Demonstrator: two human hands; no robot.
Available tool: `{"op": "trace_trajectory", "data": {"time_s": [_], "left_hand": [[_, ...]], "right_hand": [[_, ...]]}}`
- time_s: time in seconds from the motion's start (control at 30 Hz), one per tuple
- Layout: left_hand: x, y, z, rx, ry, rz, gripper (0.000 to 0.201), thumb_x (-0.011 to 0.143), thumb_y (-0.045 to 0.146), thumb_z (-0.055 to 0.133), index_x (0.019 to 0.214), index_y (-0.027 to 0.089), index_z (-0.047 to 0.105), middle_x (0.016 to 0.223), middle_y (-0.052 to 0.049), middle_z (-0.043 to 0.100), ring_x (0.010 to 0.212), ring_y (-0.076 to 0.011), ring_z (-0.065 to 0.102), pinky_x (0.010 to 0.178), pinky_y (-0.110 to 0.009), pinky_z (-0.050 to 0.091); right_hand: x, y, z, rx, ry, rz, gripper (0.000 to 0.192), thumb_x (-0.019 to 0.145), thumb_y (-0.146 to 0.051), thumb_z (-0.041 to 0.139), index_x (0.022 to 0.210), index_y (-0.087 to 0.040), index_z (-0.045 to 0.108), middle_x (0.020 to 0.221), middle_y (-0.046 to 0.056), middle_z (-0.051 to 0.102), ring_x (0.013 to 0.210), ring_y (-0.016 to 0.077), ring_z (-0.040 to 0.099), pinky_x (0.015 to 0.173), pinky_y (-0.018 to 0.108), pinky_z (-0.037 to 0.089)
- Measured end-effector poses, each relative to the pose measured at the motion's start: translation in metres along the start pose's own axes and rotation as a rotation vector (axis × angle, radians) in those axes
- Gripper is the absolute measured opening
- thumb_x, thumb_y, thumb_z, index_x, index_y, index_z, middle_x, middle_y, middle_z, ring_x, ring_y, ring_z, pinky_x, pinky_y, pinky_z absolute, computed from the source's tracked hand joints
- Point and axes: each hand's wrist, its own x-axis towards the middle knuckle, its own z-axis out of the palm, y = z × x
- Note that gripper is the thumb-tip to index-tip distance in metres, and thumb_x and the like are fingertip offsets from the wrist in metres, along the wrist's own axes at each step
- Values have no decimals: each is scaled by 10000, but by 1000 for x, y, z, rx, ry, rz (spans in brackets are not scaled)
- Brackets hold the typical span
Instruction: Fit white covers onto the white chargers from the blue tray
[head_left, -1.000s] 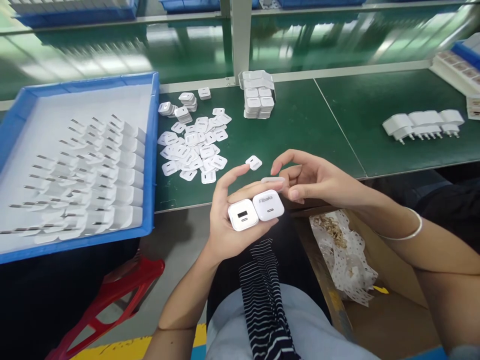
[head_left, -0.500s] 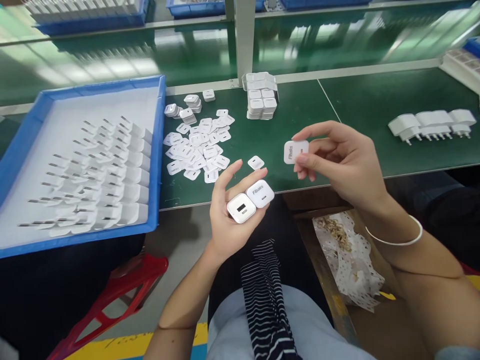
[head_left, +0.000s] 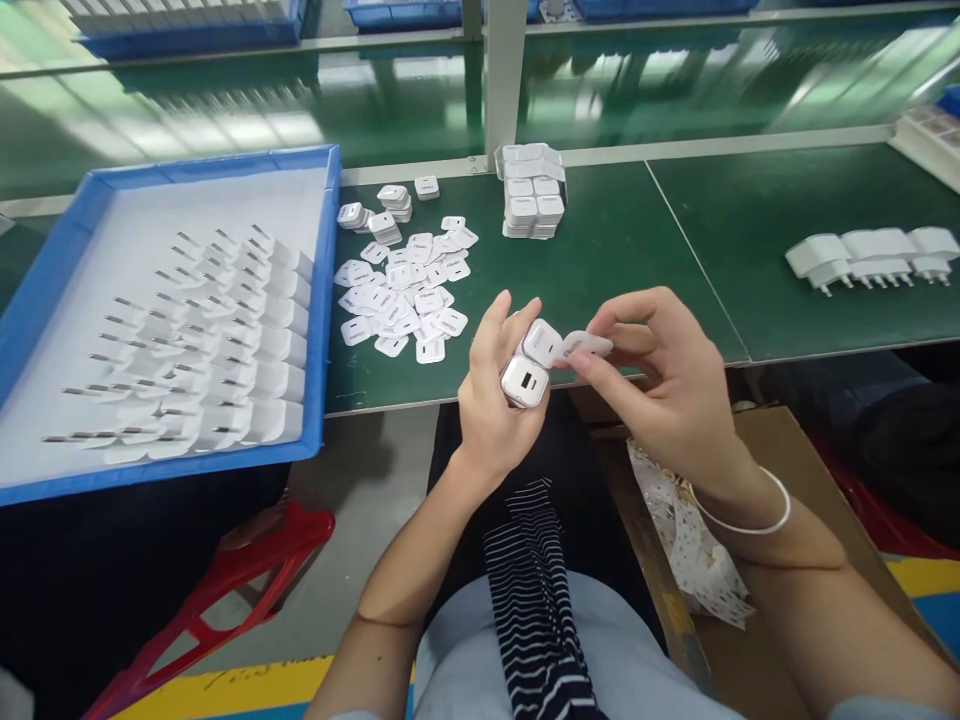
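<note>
A: State the hand positions.

B: The left hand is curled around two white charger bodies, held side by side with port faces up. The right hand pinches a thin white cover plate between thumb and fingertips, one edge touching the upper charger body.

A: Where is the supply stock?

B: Loose cover plates lie on the green bench just beyond the left hand. A stack of plates stands farther out. The blue tray of pronged charger shells sits well left of the left hand. A row of finished plugs lies far right of the right hand.

A: How should the plate be fitted?

B: In my judgement: square the plate to the body, align its port opening, then press evenly at all corners. A tilted entry risks a raised edge. Brace both bodies firmly in the left palm.
</note>
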Motion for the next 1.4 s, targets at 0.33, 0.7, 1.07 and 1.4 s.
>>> {"op": "trace_trajectory", "data": {"time_s": [0.33, 0.7, 1.07, 1.4], "left_hand": [[0, -6, 3, -16, 37, 5, 785, 896, 428, 709, 1533, 329, 261, 1416, -123, 603, 1318, -309, 604, 1112, -543, 489], [2, -1, 3, -40, -9, -57, 821, 866, 530, 703, 1530, 354, 254, 1424, -115, 602, 1272, -327, 633, 1039, -526, 541], [3, 3, 5, -45, -13, -97, 740, 915, 445, 683, 1519, 341, 268, 1417, -104, 607, 1305, -317, 612, 1063, -528, 528], [3, -1, 4, -33, -31, -112, 777, 901, 490, 683, 1531, 352, 250, 1428, -105, 598, 1302, -329, 611, 1060, -539, 524]], "right_hand": [[-2, -3, 1, -54, 120, -90, 70, 870, -215, 753, 828, -232, 700, 798, 18, 685, 669, 151, 619, 567, 303, 532], [13, 12, 15, 468, -37, 124, 123, 757, -248, 865, 847, -210, 789, 629, -16, 676, 468, 103, 598, 446, 248, 560], [17, 16, 16, 512, -62, 148, 136, 748, -262, 869, 825, -203, 775, 583, -32, 654, 450, 90, 581, 429, 220, 533], [20, 12, 17, 439, -60, 157, 246, 685, -351, 910, 780, -185, 755, 574, -28, 659, 436, 93, 577, 412, 232, 535]]}}
